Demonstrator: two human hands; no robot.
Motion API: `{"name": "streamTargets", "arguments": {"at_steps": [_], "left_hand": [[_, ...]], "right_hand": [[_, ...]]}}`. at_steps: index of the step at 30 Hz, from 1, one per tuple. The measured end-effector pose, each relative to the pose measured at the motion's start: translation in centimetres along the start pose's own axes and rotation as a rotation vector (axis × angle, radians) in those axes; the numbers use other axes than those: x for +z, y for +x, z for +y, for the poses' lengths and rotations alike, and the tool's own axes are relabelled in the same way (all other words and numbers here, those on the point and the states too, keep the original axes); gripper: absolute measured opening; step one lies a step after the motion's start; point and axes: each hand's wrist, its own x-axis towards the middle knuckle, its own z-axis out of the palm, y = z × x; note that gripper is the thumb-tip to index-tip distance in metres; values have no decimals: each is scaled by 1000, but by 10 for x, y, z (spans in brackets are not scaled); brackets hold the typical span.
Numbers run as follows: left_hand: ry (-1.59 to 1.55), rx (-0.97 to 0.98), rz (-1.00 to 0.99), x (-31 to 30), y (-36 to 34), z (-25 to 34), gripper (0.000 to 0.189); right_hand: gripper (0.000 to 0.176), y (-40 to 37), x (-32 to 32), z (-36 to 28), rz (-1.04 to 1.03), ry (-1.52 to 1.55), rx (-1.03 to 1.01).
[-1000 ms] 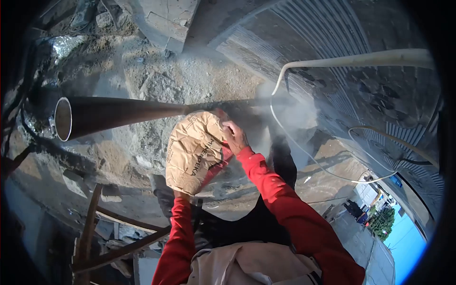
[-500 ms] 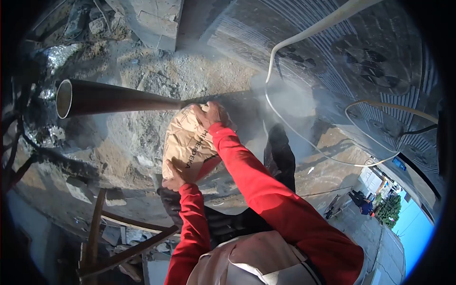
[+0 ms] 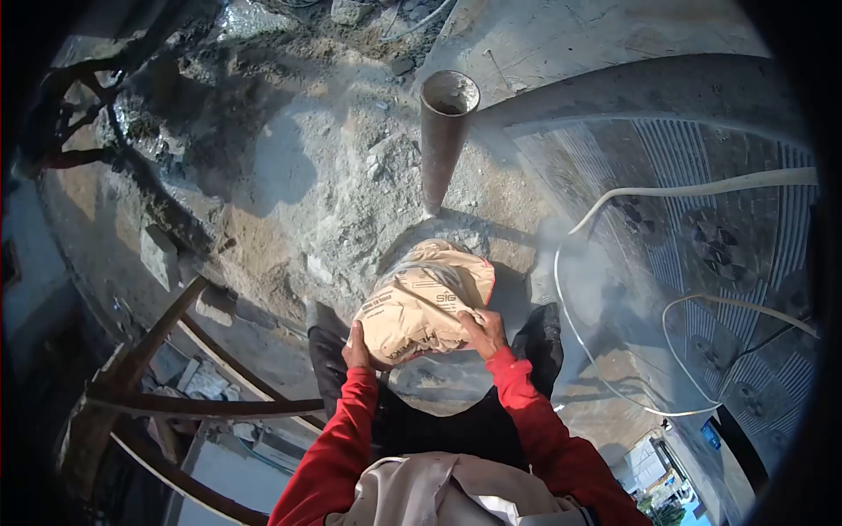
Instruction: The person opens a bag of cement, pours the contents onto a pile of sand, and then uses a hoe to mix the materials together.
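A crumpled brown paper sack [image 3: 417,311] with dark printing is between my legs, low over the dusty ground. My left hand [image 3: 356,347] grips its near left corner, fingers closed on the paper. On the near right side, my right hand [image 3: 485,333] is closed on the sack's edge. The sack's far end bulges and folds over; whatever lies beneath it is hidden. Just beyond stands a metal pipe [image 3: 445,149], its open, grey-crusted end toward me.
Grey rubble and powder [image 3: 351,188] cover the ground ahead. A pale hose [image 3: 605,200] loops at right beside a patterned tiled surface [image 3: 693,232]. Wooden beams [image 3: 210,408] stand at left. Dust hangs near my right foot.
My right hand has moved from the sack's far end to its near right edge. The sack's far end is now uncovered. My view has turned, so the pipe appears upright.
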Motion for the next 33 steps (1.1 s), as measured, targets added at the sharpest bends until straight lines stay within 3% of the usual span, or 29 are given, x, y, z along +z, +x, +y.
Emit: {"name": "streamTargets", "arguments": {"at_steps": [2, 4, 6, 8, 16, 18, 19, 22, 23, 24, 33], "left_hand": [[-26, 79, -36, -7, -14, -4, 44], [118, 61, -53, -21, -30, 0, 40], [49, 64, -78, -23, -58, 8, 34], [8, 80, -235, -28, -88, 20, 32], [39, 97, -510, -29, -188, 99, 26], [24, 93, -500, -26, -195, 111, 25], [67, 131, -534, -28, -197, 112, 24], [61, 174, -554, -17, -204, 133, 22], [72, 214, -580, -13, -202, 137, 21], [82, 259, -608, -8, -198, 141, 20], [95, 299, -688, 27, -193, 166, 21]], "right_hand": [[30, -6, -12, -13, -13, 114, 5], [27, -20, -29, -35, -60, 106, 15], [26, -33, -45, -58, -42, 37, -35], [26, -51, -59, -78, -42, 28, -31], [20, -121, -104, -154, -75, -43, -152], [23, -130, -102, -127, 333, -194, -426], [26, -136, -101, -158, 242, 202, -2], [27, -130, -104, -133, 282, 176, -142], [25, -129, -109, -144, 65, 333, -31], [25, -129, -106, -145, 50, 318, -43], [32, -123, -84, -126, 130, 612, -38]]}}
